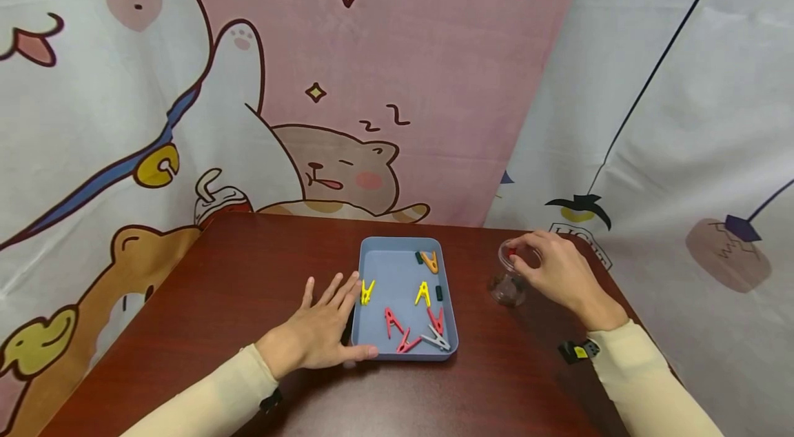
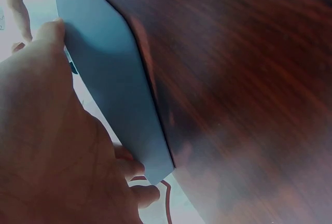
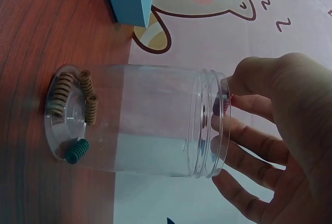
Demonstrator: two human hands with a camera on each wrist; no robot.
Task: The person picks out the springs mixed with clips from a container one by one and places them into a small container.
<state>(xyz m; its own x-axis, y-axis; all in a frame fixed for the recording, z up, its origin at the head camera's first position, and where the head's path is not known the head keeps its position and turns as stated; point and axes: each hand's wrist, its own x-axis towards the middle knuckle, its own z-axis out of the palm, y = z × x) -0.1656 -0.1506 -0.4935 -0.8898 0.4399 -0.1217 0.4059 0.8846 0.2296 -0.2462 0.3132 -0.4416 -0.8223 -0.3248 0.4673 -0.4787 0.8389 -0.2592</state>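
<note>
At the right of the table a clear plastic jar (image 1: 509, 291) stands upright, with several brown coil springs (image 3: 61, 95) and a green one (image 3: 77, 151) on its bottom. My right hand (image 1: 554, 271) is over its mouth, pinching a small red spring (image 3: 224, 103) between thumb and fingers, partly hidden by the rim. My left hand (image 1: 319, 333) lies with fingers spread along the left side of a blue-grey tray (image 1: 403, 357), the thumb at its near edge. In the tray are yellow clips (image 1: 423, 293), red clips (image 1: 393, 321), an orange clip (image 1: 430, 260) and a grey clip (image 1: 437, 339).
Two small dark green springs (image 1: 439, 293) lie near the tray's right wall. The dark red wooden table (image 1: 267, 265) reaches back to a cartoon-printed cloth (image 1: 397, 78), which also hangs along both sides. Jar and tray stand apart.
</note>
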